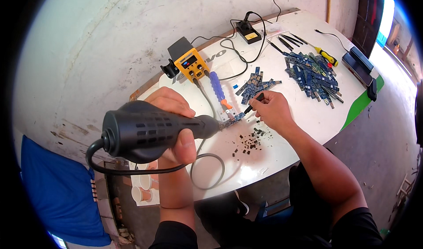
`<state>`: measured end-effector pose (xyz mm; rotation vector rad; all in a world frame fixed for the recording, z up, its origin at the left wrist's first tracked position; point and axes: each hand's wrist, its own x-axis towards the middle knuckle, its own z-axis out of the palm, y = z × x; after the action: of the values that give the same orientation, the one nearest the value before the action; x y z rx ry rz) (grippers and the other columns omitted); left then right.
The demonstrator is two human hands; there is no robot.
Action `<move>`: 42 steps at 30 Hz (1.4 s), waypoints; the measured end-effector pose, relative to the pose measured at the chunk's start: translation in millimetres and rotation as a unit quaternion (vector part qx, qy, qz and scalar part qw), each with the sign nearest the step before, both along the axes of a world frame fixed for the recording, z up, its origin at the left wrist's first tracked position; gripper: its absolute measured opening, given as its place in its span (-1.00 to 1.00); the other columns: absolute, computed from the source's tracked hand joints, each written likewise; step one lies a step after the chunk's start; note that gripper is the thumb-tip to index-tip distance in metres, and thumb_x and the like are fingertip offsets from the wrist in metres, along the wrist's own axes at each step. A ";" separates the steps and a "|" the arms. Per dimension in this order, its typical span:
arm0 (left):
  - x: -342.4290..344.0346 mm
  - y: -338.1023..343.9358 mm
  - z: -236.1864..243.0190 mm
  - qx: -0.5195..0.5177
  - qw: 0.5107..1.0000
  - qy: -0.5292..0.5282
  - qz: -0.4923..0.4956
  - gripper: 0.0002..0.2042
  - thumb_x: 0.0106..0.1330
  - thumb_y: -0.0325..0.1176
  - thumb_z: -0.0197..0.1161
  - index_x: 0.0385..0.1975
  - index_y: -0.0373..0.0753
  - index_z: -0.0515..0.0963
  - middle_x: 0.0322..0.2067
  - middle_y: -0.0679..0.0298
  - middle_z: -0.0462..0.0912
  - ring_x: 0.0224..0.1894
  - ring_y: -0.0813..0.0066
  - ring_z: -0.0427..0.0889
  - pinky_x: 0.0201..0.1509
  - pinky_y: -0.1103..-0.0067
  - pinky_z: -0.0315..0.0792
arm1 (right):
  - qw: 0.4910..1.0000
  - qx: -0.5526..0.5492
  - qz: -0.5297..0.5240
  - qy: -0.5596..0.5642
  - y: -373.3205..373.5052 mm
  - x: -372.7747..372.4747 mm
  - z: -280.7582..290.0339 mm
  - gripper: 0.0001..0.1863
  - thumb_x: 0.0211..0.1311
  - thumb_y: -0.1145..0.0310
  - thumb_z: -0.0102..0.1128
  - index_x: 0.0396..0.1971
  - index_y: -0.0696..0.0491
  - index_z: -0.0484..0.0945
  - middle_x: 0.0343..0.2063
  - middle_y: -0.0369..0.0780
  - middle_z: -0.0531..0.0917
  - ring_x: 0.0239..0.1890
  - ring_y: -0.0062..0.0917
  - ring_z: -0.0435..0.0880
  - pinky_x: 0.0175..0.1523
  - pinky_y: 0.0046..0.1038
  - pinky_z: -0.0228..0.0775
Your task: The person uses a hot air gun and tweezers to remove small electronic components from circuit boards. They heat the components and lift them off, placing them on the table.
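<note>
The black hot-air gun [150,130] swallows the palm of the left hand [169,101], and the right hand [274,110] blots out part of a slim black tool [248,109], its tip too small to tell whether it touches the strip of board [238,117]! In the big heap [313,75], circuit boards bury one another, and those scattered dark bits [249,142] are too tiny to identify! Both black sleeves [174,236] run off the lower edge, and the blue cloth [55,196] vanishes into the dark rim!

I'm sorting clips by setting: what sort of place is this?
Probably a small electronics workshop: a white table carries heaps of circuit-board strips and a black soldering-iron stand, and the left hand holds what looks like a hot-air gun.
</note>
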<state>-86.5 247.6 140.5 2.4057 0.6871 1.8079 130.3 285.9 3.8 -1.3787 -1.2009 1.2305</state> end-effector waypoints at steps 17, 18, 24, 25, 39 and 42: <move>4.9 -3.2 1.0 0.024 0.999 -0.023 0.000 -0.57 0.14 0.03 0.24 -0.53 -0.31 0.46 -0.56 0.18 0.44 -0.60 0.44 0.41 -0.54 0.59 0.25 | 1.000 0.014 -0.002 0.009 -2.4 4.5 -1.6 -0.78 0.25 0.29 0.36 -0.37 0.18 0.68 -0.58 -0.28 0.67 -0.56 -0.64 0.65 -0.44 -0.52 0.44; 4.7 -4.3 0.0 0.027 0.999 -0.028 0.003 -0.57 0.15 0.02 0.24 -0.52 -0.32 0.46 -0.56 0.18 0.45 -0.59 0.43 0.41 -0.52 0.58 0.25 | 1.000 0.011 0.004 0.002 -2.7 5.3 0.7 -0.78 0.26 0.30 0.36 -0.35 0.17 0.68 -0.57 -0.30 0.67 -0.55 -0.66 0.63 -0.45 -0.54 0.44; 10.5 -19.5 5.3 0.017 0.997 -0.016 0.068 -0.65 0.20 -0.10 0.24 -0.45 -0.34 0.50 -0.51 0.15 0.51 -0.43 0.37 0.47 -0.32 0.50 0.35 | 0.996 0.074 -0.024 -0.051 -1.3 9.5 -2.4 -0.78 0.23 0.30 0.36 -0.38 0.19 0.69 -0.56 -0.26 0.69 -0.53 -0.60 0.65 -0.38 -0.47 0.46; 10.3 -24.4 4.1 0.005 0.997 -0.022 0.077 -0.67 0.20 -0.12 0.24 -0.44 -0.34 0.50 -0.51 0.15 0.51 -0.41 0.37 0.48 -0.31 0.50 0.36 | 0.993 0.089 -0.031 -0.070 -2.9 10.0 -1.4 -0.77 0.22 0.29 0.36 -0.39 0.19 0.69 -0.56 -0.24 0.69 -0.52 -0.57 0.66 -0.35 -0.44 0.48; 22.4 -78.4 15.5 -0.050 0.986 -0.064 0.148 -0.76 0.22 -0.23 0.35 -0.42 -0.30 0.55 -0.40 0.27 0.60 -0.35 0.52 0.52 -0.21 0.56 0.42 | 0.987 0.142 -0.056 -0.057 -19.3 17.9 0.6 -0.80 0.21 0.31 0.32 -0.38 0.16 0.68 -0.41 -0.09 0.75 -0.32 -0.20 0.74 -0.15 -0.27 0.54; 27.4 -78.4 13.6 -0.039 0.985 -0.072 0.149 -0.81 0.21 -0.30 0.37 -0.42 -0.29 0.55 -0.40 0.29 0.60 -0.35 0.53 0.53 -0.22 0.57 0.43 | 0.986 0.145 -0.056 -0.062 -21.6 18.6 1.8 -0.79 0.22 0.30 0.31 -0.38 0.16 0.68 -0.41 -0.09 0.75 -0.32 -0.20 0.74 -0.14 -0.27 0.54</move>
<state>-59.2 169.2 154.2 2.1913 1.1295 1.9922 148.9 264.2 5.7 -1.3000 -1.3112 0.8634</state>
